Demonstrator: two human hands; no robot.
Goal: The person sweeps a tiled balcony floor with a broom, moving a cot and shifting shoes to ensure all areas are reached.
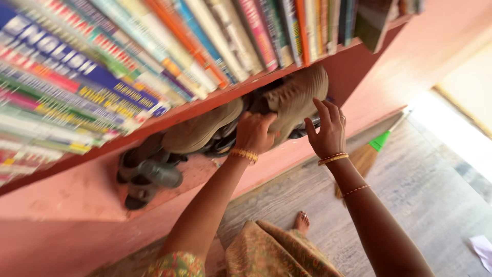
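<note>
A home: at twelve o'clock a pink shelf (169, 115) packed with books (154, 46), shoes (205, 131) stored beneath, a broom (366, 154) at three o'clock on the floor (430, 205).

Books (154, 46) stand on the upper shelf (205, 105); shoes (292, 97) lie below it, sandals (148, 174) to their left, a broom (366, 156) on the floor (420, 195) at right.

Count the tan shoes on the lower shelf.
2: one tan shoe lies left of the left hand; the other tan shoe sits between both hands, right hand alongside. Others may be hidden behind.
</note>
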